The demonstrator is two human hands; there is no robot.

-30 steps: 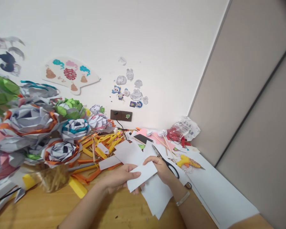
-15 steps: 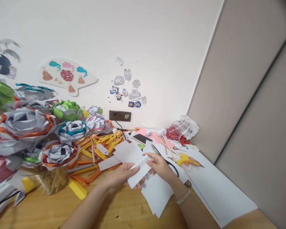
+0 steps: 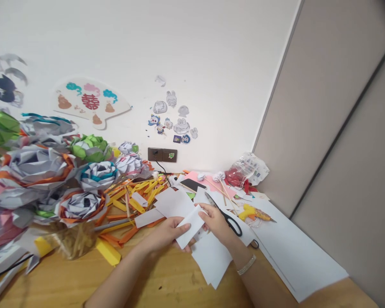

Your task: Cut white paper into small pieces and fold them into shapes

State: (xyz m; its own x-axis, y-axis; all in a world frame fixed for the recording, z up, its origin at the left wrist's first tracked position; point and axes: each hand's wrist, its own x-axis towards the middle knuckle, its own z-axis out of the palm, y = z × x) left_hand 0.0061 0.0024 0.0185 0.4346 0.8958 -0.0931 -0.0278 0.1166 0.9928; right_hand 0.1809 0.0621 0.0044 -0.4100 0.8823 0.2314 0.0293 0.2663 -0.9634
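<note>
Just below and right of the frame's centre, the left hand (image 3: 167, 233) and the right hand (image 3: 217, 222) grip a small white paper piece (image 3: 190, 227) between them, thumbs on top, the left at its lower part and the right at its upper right edge. Loose white sheets (image 3: 211, 259) lie on the desk (image 3: 157, 278) beneath the right hand. Black-handled scissors (image 3: 233, 225) lie just beyond that hand, and a yellow glue gun (image 3: 255, 214) sits further toward the right of the frame. Yellow and orange paper strips (image 3: 123, 203) spread left of centre, beside large paper flowers (image 3: 38, 167) filling the left side.
</note>
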